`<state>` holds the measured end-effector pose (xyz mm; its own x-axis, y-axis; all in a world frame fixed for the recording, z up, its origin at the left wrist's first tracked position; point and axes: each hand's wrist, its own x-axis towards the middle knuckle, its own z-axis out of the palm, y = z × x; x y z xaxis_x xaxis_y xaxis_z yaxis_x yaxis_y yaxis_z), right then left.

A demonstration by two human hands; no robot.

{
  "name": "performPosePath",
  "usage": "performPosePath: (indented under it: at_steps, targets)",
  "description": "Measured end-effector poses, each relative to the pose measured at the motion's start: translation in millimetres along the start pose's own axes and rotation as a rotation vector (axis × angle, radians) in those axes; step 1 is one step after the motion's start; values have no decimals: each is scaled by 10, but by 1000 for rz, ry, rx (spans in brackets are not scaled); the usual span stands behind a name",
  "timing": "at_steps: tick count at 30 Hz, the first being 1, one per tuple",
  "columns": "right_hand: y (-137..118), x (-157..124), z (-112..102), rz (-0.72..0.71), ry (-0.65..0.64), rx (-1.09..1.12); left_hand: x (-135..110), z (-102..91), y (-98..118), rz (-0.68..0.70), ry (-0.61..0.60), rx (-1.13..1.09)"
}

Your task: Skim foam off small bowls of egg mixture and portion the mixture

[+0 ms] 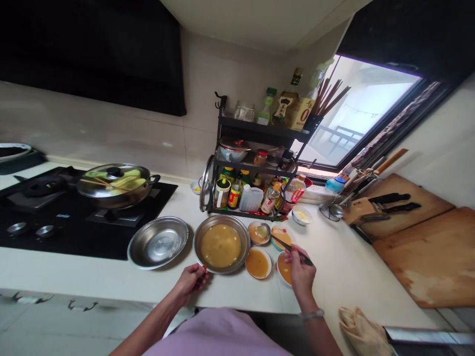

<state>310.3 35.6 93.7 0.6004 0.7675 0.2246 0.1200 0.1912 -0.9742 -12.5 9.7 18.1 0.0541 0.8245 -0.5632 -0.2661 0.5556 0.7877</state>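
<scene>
My right hand (300,269) is closed round the dark handle of a ladle (264,230). The ladle's metal head is over a small bowl (256,240) of orange-brown liquid at the back left of a cluster. Close by are three more such bowls: one at the back right (280,242), one in front (259,263) and one partly hidden under my right hand (283,273). A round metal basin (197,252) of yellowish-brown liquid with pale bits stands left of them. At its front left rim, my left hand (193,278) has its fingers curled and pinched on the edge.
An empty metal basin (159,243) stands by the black stove (70,237), which bears a lidded pan (118,198). A black rack (256,165) of bottles and jars is behind the bowls. Wooden boards (426,247), knives (395,198) and a cloth (361,329) are at the right.
</scene>
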Motion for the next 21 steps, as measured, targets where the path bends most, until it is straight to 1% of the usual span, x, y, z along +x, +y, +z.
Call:
performPosePath:
  at_steps: [3, 6, 8, 10, 12, 15, 18, 21]
  targets:
    - [33, -45, -73, -178, -119, -143, 17, -10, -22, 4, 2, -3]
    - [14, -80, -146, -382, -217, -258, 34, -16, -42, 2, -2, -17]
    - [-34, -94, -175, -493, -251, -303, 41, -17, -47, 2, 0, -21]
    - [-91, -117, -170, -551, -274, -311, 43, -19, -47, 3, 3, -19]
    - [-127, -166, -124, -546, -285, -280, 45, -22, -46, 3, 2, -12]
    - [-99, -291, 10, -435, -315, -216, 50, -29, -50, 4, -2, -3]
    - [15, -433, 188, -302, -396, -205, 52, -32, -53, 4, -9, 4]
    - [145, -553, 373, -219, -467, -205, 45, -28, -47, 10, -9, 10]
